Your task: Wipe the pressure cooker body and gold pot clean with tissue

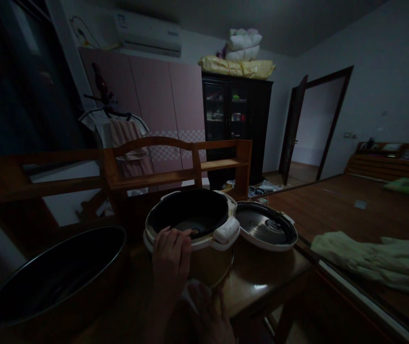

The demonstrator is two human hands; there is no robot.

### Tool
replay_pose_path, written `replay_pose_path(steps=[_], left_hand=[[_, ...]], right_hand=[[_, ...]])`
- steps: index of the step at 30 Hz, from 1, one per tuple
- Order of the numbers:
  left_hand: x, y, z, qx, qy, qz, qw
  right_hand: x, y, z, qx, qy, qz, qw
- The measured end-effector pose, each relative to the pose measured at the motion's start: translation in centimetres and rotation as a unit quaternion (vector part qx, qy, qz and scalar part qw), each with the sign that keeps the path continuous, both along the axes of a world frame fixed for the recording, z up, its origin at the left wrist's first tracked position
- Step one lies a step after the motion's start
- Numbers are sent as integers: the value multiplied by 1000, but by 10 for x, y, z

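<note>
A pale electric pressure cooker point(213, 260) stands uncovered on the wooden table, its dark inner cavity facing up. My left hand point(172, 253) rests on its near rim, fingers bent over the edge. Lower down, my right hand point(209, 315) is close to the cooker's front side with a white cloth point(193, 294) under its fingers; dim light blurs the details. To the right lies the round lid point(267, 227), its metal inner side showing. A large dark pot point(61, 272) sits at the left, and its contents are too dark to make out.
A wooden shelf rail point(154, 179) runs behind the cooker. Beyond the table's right edge is a wooden bed platform point(315, 203) with a light green cloth point(369, 258). Pink wardrobes point(150, 95), a dark cabinet point(261, 124) and an open door point(293, 129) are farther back.
</note>
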State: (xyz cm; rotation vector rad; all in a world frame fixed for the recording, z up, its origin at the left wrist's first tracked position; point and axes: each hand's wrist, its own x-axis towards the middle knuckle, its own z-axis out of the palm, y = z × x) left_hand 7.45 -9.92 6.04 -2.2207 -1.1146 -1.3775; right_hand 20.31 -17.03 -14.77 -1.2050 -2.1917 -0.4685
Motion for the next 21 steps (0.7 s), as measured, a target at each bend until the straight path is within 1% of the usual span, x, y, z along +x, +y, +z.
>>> replay_pose_path(steps=[4, 10, 14, 16, 21], left_hand=[[1, 0, 1, 3, 1, 0, 1000], [2, -1, 2, -9, -1, 1, 1000], [1, -1, 3, -10, 3, 1, 1000], [1, -1, 3, -7, 6, 1, 1000], [1, 0, 3, -1, 7, 6, 1000]], right_hand=[[4, -4, 0, 16, -4, -14, 1000], [9, -8, 6, 28, 18, -23, 999], [13, -9, 6, 45, 20, -27, 998], [15, -10, 5, 52, 22, -44, 997], [21, -13, 5, 11, 33, -64, 997]])
